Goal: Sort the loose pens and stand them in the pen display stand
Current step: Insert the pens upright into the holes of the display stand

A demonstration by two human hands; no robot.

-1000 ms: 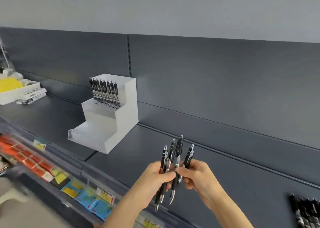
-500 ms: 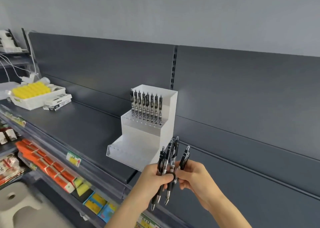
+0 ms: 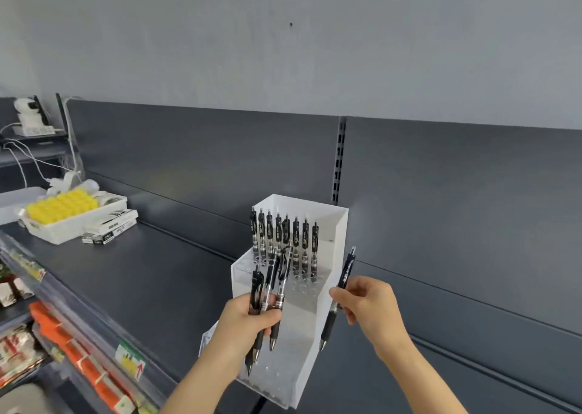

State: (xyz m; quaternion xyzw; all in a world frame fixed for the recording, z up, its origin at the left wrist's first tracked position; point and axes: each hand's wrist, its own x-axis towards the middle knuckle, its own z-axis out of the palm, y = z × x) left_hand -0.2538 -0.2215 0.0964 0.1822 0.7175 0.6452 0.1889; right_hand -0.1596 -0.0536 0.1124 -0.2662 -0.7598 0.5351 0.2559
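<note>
A white stepped pen display stand (image 3: 327, 325) sits on the dark shelf, with several black pens (image 3: 285, 237) upright in its top tier. My left hand (image 3: 247, 322) grips three black pens (image 3: 267, 290) in front of the stand's lower tiers, tips pointing down. My right hand (image 3: 368, 300) pinches a single black pen (image 3: 341, 290) just right of the stand, nearly upright with its tip down. The two lower tiers show empty holes.
The dark grey shelf (image 3: 151, 275) stretches left to a white tray (image 3: 75, 224) of yellow items with flat boxes (image 3: 110, 229) beside it. Lower shelves at the left hold orange packets (image 3: 72, 347) and price tags. A slotted upright (image 3: 339, 158) runs behind the stand.
My view has come closer to the stand. My right hand has pulled one pen out of the bundle and moved right; my left hand keeps the other three.
</note>
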